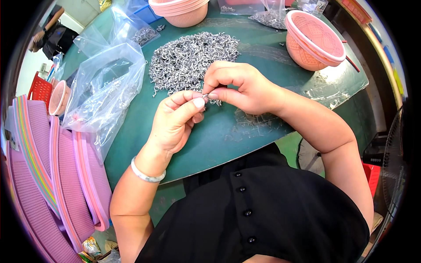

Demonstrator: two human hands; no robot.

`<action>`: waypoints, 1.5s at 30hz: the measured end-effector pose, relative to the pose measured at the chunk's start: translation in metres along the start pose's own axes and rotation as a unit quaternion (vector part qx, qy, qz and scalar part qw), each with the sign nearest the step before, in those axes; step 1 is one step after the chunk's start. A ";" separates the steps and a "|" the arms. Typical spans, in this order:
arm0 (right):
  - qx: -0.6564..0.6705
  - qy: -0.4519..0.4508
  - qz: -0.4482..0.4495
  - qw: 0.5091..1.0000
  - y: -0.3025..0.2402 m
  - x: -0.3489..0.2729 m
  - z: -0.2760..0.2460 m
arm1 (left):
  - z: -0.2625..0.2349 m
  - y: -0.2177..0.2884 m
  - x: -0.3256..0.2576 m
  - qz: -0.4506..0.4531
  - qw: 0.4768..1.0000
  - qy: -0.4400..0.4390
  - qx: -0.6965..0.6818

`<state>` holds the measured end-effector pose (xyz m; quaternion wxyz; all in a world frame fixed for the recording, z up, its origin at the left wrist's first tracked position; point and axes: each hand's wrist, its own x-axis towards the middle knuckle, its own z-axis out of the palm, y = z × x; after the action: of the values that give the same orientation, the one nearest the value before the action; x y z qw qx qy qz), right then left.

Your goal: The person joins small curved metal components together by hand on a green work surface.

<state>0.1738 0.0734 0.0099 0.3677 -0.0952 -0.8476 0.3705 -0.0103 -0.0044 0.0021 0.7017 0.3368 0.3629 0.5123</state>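
A heap of small curved silver metal pieces (pixel 188 59) lies on the green table (pixel 193 151). At its near edge my two hands meet, fingertips almost touching. My left hand (pixel 177 116), with a pale bangle on the wrist, pinches a small metal piece (pixel 205 96) between thumb and fingers. From the right, my right hand (pixel 243 87) pinches the same spot with thumb and forefinger. The piece is mostly covered by fingertips, so its exact shape is hard to make out. A few loose pieces lie just under the right fingers.
A clear plastic bag (pixel 107 94) lies left of the heap. Stacked pink baskets (pixel 313 41) stand at the back right, more pink baskets (pixel 182 13) at the back. Purple baskets (pixel 72 175) crowd the left side. A fan (pixel 392 162) stands at the right. Another person (pixel 55 33) is far left.
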 end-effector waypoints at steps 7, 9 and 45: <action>0.038 -0.004 0.038 0.999 -0.002 0.000 -0.001 | -0.002 -0.001 0.001 0.007 1.000 -0.017 -0.012; 0.048 -0.007 0.062 0.997 -0.002 0.000 -0.001 | -0.002 -0.001 0.002 0.004 1.000 -0.011 -0.018; 0.109 -0.071 0.147 0.981 -0.002 0.000 -0.003 | -0.001 -0.001 0.000 0.004 0.997 0.012 0.073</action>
<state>0.1757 0.0732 0.0127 0.2565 -0.1520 -0.8028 0.5164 -0.0106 -0.0040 0.0012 0.6683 0.3826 0.4067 0.4916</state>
